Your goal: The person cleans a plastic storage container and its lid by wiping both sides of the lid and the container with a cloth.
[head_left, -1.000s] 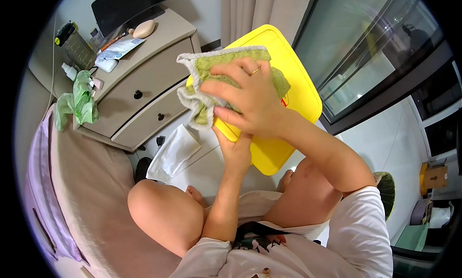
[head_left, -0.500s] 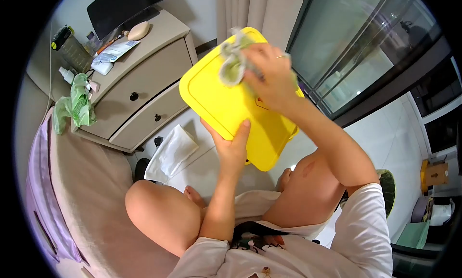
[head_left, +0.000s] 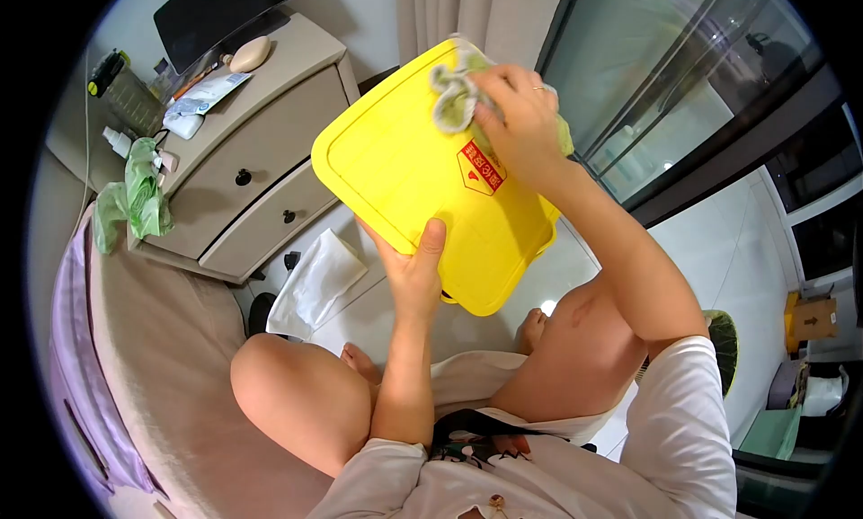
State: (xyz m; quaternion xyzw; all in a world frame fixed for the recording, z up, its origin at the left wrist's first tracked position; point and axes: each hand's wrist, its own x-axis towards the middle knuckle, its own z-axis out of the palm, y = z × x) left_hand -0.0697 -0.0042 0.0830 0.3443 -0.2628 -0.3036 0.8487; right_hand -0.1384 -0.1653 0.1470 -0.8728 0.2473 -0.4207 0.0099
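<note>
A yellow rectangular lid-like panel (head_left: 387, 164) with rounded corners and a raised rim is held tilted in front of me. It bears a red and white label (head_left: 483, 168). My left hand (head_left: 415, 272) grips its lower left edge, thumb on the face and the other fingers hidden underneath. Against the upper right part of the face, my right hand (head_left: 521, 115) presses a crumpled green and grey cloth (head_left: 457, 101). Its fingers are bent over the cloth. What lies behind the panel is hidden.
A beige drawer cabinet (head_left: 279, 128) stands at the upper left, with a black monitor (head_left: 225, 20) and a bottle (head_left: 130, 97) on top. A green plastic bag (head_left: 142, 191) hangs by its corner. A white bag (head_left: 319, 281) lies on the floor. Glass doors (head_left: 665, 97) rise at right.
The yellow panel has shifted slightly left in view with my left hand. My right hand and the cloth have moved over the face, and the red label now shows more fully.
</note>
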